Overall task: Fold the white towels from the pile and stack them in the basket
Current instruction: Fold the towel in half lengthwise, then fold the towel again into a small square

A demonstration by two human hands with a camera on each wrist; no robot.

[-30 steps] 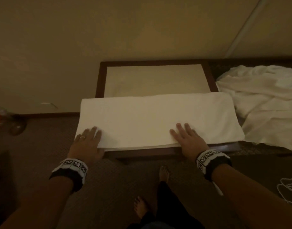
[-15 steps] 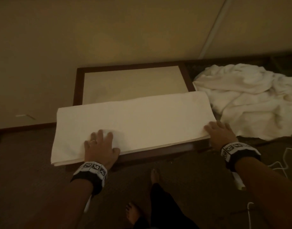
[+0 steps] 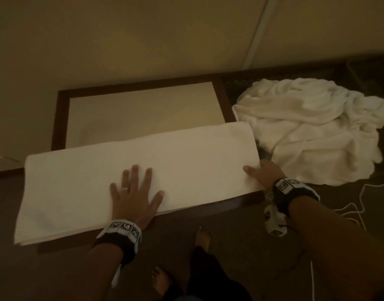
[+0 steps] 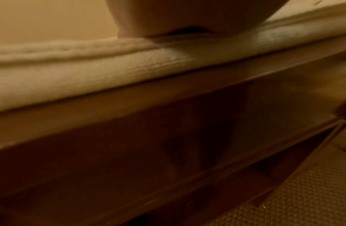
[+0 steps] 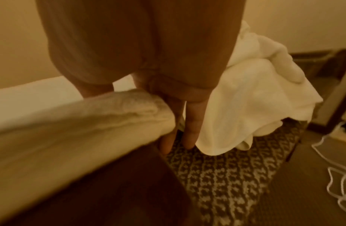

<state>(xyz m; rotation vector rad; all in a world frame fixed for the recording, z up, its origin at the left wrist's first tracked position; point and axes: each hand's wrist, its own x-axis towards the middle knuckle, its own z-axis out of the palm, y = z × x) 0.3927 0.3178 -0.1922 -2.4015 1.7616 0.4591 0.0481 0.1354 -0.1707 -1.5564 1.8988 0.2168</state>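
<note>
White folded towel (image 3: 143, 170): a long terry band lying across the near edge of the dark wooden table (image 3: 60, 118).
Left hand (image 3: 134, 196): flat, fingers spread, pressing the towel's middle.
Right hand (image 3: 263, 173): grasping the towel's right end, thumb on top, fingers under.
Crumpled white towel pile (image 3: 312, 131): just right of that end.

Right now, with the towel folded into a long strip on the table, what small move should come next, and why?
Probably carry the right end over to the left: the right hand grips the towel at that end, while the left hand presses its middle flat.
</note>
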